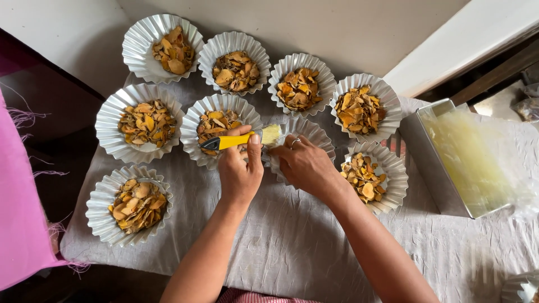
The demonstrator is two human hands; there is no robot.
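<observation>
My left hand [240, 173] grips a small brush with a yellow and black handle [227, 141], its pale bristles [271, 134] reaching over a fluted silver foil cup [314, 134] in the middle. My right hand [306, 165], with a ring on one finger, rests on that cup and covers most of it, so what is inside is hidden. Around it stand several more fluted foil cups filled with orange-yellow dried slices, such as one cup just left of the brush [193, 120] and one at the right [396, 174].
A rectangular metal tin [432, 163] lined with clear plastic sheet sits at the right. All lies on a wrinkled grey cloth [292, 241]. Pink fringed fabric [22, 224] hangs at the left edge. A pale wall and ledge run along the back.
</observation>
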